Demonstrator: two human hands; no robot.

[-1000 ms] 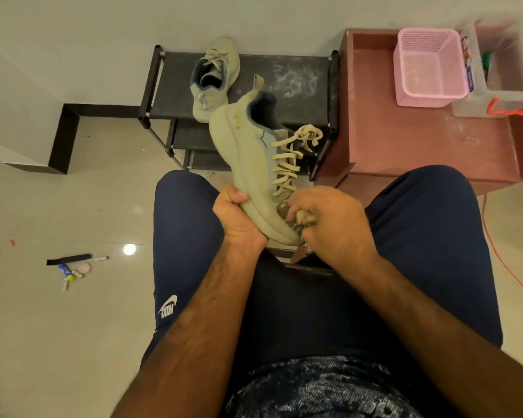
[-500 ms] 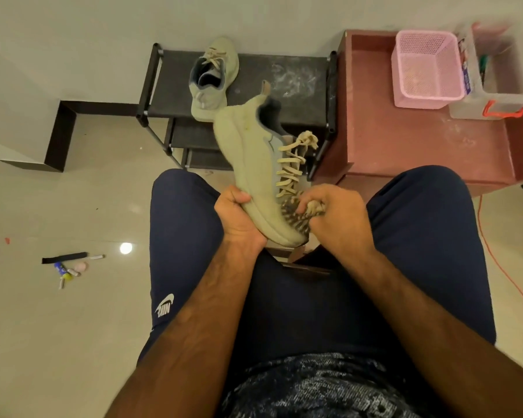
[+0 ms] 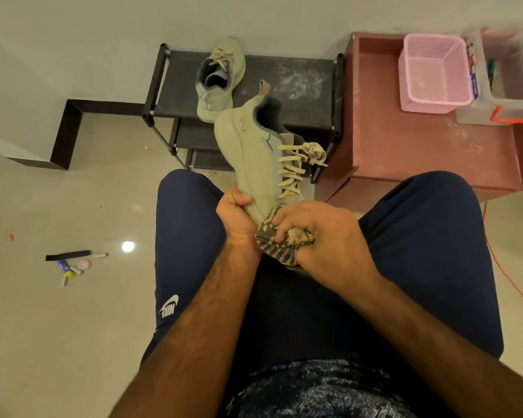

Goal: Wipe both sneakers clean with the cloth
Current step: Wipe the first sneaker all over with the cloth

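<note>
A pale green sneaker (image 3: 254, 158) with cream laces is held above my lap, heel pointing away from me. My left hand (image 3: 235, 215) grips its sole edge near the toe. My right hand (image 3: 320, 233) holds a bunched striped cloth (image 3: 277, 245) pressed over the toe, which is hidden under it. The second sneaker (image 3: 218, 82) lies on the black shoe rack (image 3: 299, 82) ahead, untouched.
A reddish low table (image 3: 420, 152) stands at the right with a pink basket (image 3: 435, 73) and a clear box (image 3: 501, 86). An orange cable (image 3: 507, 282) runs along the floor at right. Small items, a pen and batteries (image 3: 70, 267), lie on the tiled floor at left.
My right hand with the cloth slid down from beside the laces onto the toe. The sneaker tilted slightly, heel swinging a little to the right. My left hand kept its grip.
</note>
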